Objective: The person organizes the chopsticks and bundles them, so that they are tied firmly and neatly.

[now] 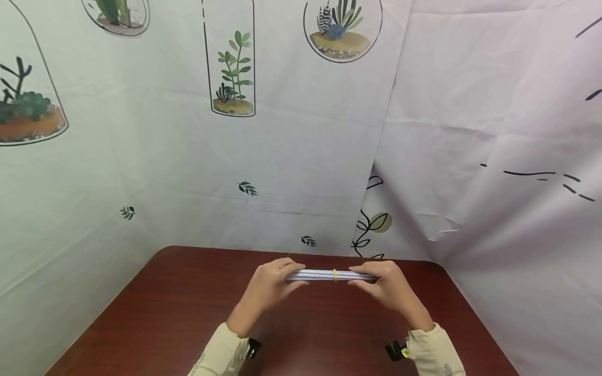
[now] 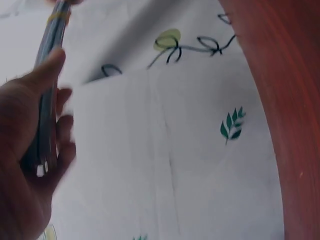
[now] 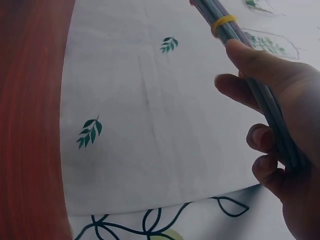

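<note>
Both hands hold a bundle of slim, straight, grey-blue sticks [image 1: 317, 274] level above the far part of the table. At one end my left hand [image 1: 270, 284] grips it between thumb and fingers. The other end is in the grip of my right hand [image 1: 390, 284]. Round the bundle between the hands, closer to the right one, runs a yellow rubber band [image 3: 223, 24]. In the left wrist view, small pale tips [image 2: 42, 168] show at the bundle's end beside the palm. The right palm partly hides the opposite end.
A dark red-brown wooden table [image 1: 155, 313] with rounded far corners lies below the hands. Behind it and on both sides hangs a white cloth [image 1: 291, 156] printed with plants and leaves. Each sleeve has a small black device [image 1: 395, 351] at its cuff.
</note>
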